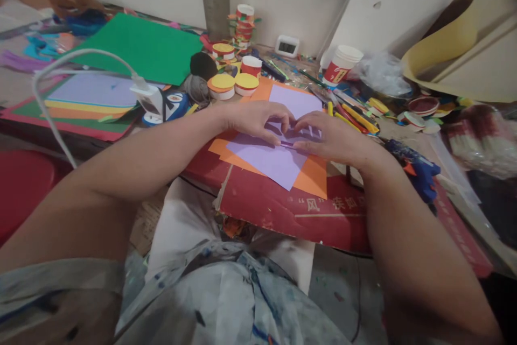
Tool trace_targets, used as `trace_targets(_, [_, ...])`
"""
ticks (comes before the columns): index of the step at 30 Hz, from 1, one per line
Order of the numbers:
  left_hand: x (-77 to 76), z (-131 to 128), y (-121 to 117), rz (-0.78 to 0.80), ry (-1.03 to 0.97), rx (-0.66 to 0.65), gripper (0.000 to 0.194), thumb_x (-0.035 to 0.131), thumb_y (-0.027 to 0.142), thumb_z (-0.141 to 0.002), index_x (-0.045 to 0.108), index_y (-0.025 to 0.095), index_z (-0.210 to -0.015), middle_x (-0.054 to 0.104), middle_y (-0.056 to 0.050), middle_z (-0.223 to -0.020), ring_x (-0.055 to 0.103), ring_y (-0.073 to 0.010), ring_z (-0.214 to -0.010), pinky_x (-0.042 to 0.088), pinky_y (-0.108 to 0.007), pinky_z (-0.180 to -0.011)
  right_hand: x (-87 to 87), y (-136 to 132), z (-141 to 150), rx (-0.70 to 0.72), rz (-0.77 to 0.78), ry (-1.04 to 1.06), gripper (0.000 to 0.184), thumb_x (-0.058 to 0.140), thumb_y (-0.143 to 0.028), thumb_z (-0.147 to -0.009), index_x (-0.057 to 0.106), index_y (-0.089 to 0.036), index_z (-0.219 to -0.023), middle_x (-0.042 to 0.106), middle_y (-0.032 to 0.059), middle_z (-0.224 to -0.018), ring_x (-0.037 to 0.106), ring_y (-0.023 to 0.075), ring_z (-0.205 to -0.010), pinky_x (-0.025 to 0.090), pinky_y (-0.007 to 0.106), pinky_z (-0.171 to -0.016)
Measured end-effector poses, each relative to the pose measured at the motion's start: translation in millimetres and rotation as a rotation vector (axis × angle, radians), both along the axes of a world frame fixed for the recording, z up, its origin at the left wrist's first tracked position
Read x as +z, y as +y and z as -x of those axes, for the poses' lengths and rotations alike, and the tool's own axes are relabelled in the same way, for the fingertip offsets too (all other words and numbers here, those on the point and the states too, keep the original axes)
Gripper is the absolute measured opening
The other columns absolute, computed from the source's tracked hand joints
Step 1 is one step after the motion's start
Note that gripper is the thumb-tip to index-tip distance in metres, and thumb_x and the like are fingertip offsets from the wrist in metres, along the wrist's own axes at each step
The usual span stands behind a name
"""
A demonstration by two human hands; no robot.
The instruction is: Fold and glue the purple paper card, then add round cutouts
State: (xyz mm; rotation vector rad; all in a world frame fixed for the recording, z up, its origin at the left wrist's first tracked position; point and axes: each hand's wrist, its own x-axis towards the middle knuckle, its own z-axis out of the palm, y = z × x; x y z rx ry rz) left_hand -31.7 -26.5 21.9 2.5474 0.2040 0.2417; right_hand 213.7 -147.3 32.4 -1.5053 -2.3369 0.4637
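Note:
A sheet of light purple paper (278, 170) lies at an angle over orange paper (315, 181) on the table. Both of my hands are low over the purple sheet, facing each other. Between my thumb tips is a small, narrow darker purple strip (287, 145), apparently paper. My left hand (258, 119) has curled fingers, its thumb at the strip's left end. From the other side, my right hand (333, 138) bends its fingers inward, with the thumb at the right end. The fingers partly hide the strip, and its exact shape is too blurred to tell.
Green sheets (137, 46) and a stack of coloured paper (92, 92) lie left, near a white charger (149, 100) with its cable. Behind are paper-topped cups (246, 84) and a small clock (287, 46). Yellow-handled tools (357, 116) and a blue glue gun (420, 167) lie right.

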Motion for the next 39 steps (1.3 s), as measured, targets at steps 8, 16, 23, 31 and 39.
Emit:
trace_targets(8, [-3.3,-8,-8,-0.092,-0.096,0.048,0.014,0.073,0.031,-0.093,0.082,0.021,-0.094,0.081,-0.008,-0.117,0.072,-0.0181,-0.107,0.051,-0.031,-0.101,2.8,-4,3,-0.051,-0.070,0.021,0.012,0.076,-0.032,-0.088,0.074,-0.024,-0.079,0.079,0.0094,-0.110,0.073,0.0278,-0.104,0.056,0.047,-0.103])
trace_targets(16, [-0.8,-11,-15,-0.058,-0.091,0.293,0.018,0.071,0.029,-0.090,0.082,0.016,-0.095,0.079,-0.005,-0.092,0.067,-0.0140,-0.084,0.049,-0.027,-0.083,4.3,-5,-6,-0.209,-0.116,-0.111,0.012,0.071,-0.026,-0.088,0.082,-0.023,-0.089,0.079,0.0079,-0.102,0.072,0.0261,-0.097,0.056,0.042,-0.093])
trace_targets(23, [-0.1,-13,-15,-0.024,-0.051,0.289,0.020,0.076,0.034,-0.087,0.084,0.019,-0.096,0.079,-0.004,-0.094,0.069,-0.0151,-0.086,0.051,-0.029,-0.088,3.9,-6,-4,-0.339,-0.057,-0.197,0.019,0.066,-0.028,-0.094,0.084,-0.020,-0.093,0.081,0.0080,-0.092,0.071,0.0231,-0.084,0.053,0.036,-0.082])
trace_targets(31, [-7.8,-19,-15,-0.004,-0.074,0.357,0.019,0.070,0.030,-0.087,0.083,0.018,-0.093,0.081,-0.004,-0.093,0.068,-0.0129,-0.081,0.048,-0.025,-0.077,15.8,-9,-5,-0.503,-0.117,-0.034,0.021,0.066,-0.033,-0.094,0.082,-0.021,-0.101,0.081,0.0078,-0.095,0.071,0.0226,-0.084,0.055,0.037,-0.082])
trace_targets(39, [-3.9,-21,-21,0.008,-0.059,0.406,0.018,0.068,0.024,-0.087,0.083,0.016,-0.093,0.081,-0.005,-0.094,0.068,-0.0135,-0.082,0.049,-0.025,-0.078,20.4,-81,-56,-0.847,-0.596,-0.087,0.027,0.059,-0.039,-0.092,0.075,-0.020,-0.101,0.078,0.0159,-0.108,0.073,0.0246,-0.084,0.058,0.041,-0.079])
